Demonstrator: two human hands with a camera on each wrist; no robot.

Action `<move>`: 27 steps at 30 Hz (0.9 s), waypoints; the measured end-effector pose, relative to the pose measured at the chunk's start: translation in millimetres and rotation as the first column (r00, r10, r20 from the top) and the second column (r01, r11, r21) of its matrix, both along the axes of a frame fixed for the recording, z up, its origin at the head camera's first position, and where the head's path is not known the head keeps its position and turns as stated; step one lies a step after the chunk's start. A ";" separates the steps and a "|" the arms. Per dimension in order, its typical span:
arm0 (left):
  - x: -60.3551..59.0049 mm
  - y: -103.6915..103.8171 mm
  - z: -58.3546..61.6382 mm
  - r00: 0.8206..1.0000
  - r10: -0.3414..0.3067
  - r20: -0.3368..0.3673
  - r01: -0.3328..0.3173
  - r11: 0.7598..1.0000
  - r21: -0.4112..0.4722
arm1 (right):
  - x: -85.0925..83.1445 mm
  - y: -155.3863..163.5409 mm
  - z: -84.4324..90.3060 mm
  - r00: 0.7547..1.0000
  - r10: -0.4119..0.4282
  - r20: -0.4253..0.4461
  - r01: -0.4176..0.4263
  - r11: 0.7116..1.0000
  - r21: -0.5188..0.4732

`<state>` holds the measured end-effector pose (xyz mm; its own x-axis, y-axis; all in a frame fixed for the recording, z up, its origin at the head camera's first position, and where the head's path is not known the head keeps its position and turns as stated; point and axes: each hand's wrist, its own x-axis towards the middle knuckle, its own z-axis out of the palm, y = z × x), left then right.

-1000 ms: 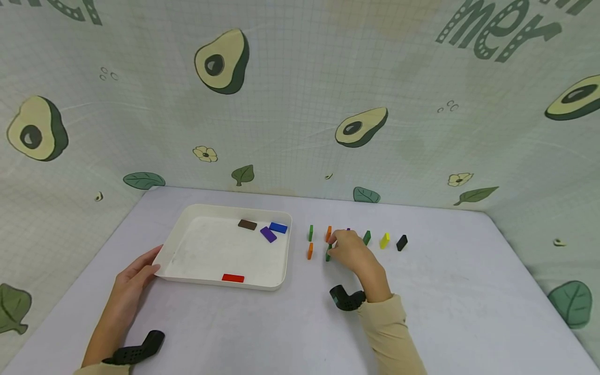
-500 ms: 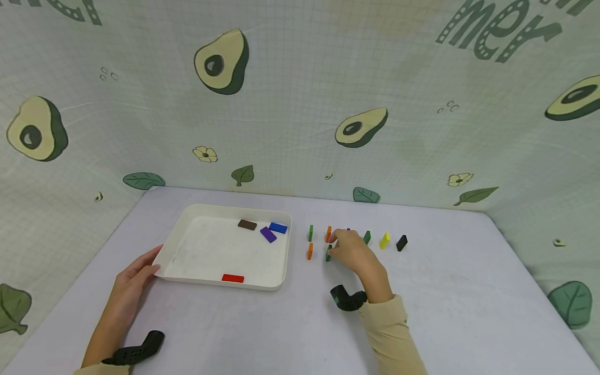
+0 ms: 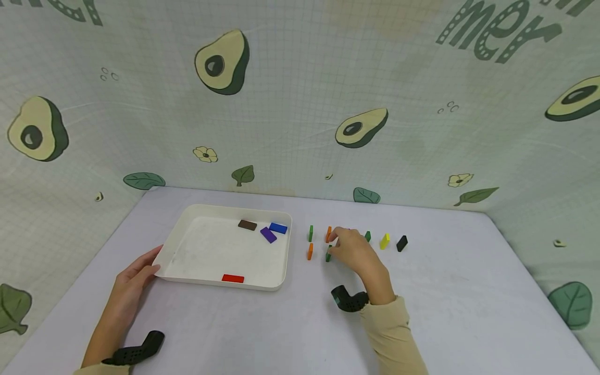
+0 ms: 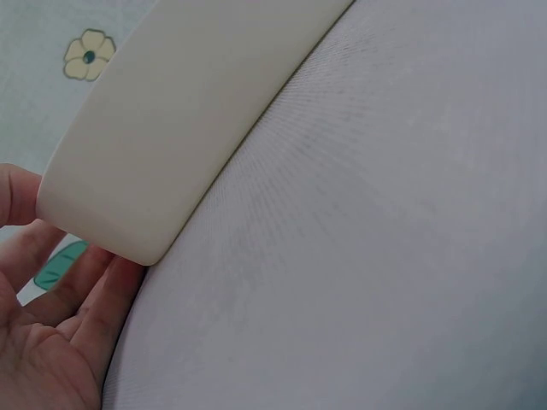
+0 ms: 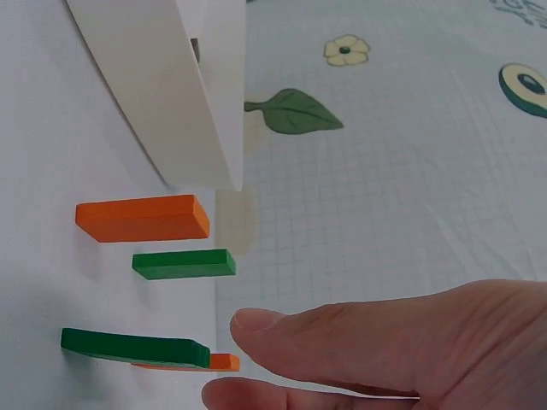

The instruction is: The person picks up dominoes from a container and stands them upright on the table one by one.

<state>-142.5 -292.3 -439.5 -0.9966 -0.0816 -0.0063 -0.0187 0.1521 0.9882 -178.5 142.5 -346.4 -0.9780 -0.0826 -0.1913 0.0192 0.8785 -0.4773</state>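
Observation:
My right hand (image 3: pixel 334 244) hovers with straight fingers just right of a standing dark green domino (image 3: pixel 328 253), holding nothing. In the right wrist view the fingertips (image 5: pixel 248 321) lie close beside that dark green domino (image 5: pixel 132 346), with a small gap. Around it stand an orange domino (image 3: pixel 310 251), a green one (image 3: pixel 310 233) and another orange one (image 3: pixel 328 234). A purple domino behind the hand is mostly hidden. My left hand (image 3: pixel 140 268) rests flat against the near-left corner of the white tray (image 3: pixel 220 284), and its fingers (image 4: pixel 102 299) touch the tray's corner (image 4: pixel 188 111).
The tray holds brown (image 3: pixel 247 225), purple (image 3: pixel 268 234), blue (image 3: pixel 278 228) and red (image 3: pixel 233 278) blocks lying flat. Right of my hand stand green (image 3: pixel 367 236), yellow (image 3: pixel 385 240) and black (image 3: pixel 401 243) dominoes. Avocado-print cloth walls close in the table on three sides.
My right hand has shifted slightly up and to the right, away from the dark green domino, and now covers more of the green one behind it. The left hand has not moved.

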 end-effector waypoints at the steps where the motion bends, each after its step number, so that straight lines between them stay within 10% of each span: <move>1: 0.1 0.0 0.0 1.000 0.000 0.000 0.000 1.000 0.000 | 0.5 0.1 0.8 1.000 0.004 -0.013 -0.004 1.000 -0.004; 27: -1.5 -1.3 -1.3 1.000 0.012 0.025 -0.012 1.000 -0.005 | 26.4 -41.6 21.0 0.968 0.104 -0.227 -0.139 0.980 -0.144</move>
<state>-143.9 -293.6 -440.8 -0.9951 -0.0940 -0.0306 -0.0451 0.1568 0.9866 -152.1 100.8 -325.4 -0.9753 -0.2151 0.0498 -0.2024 0.7810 -0.5908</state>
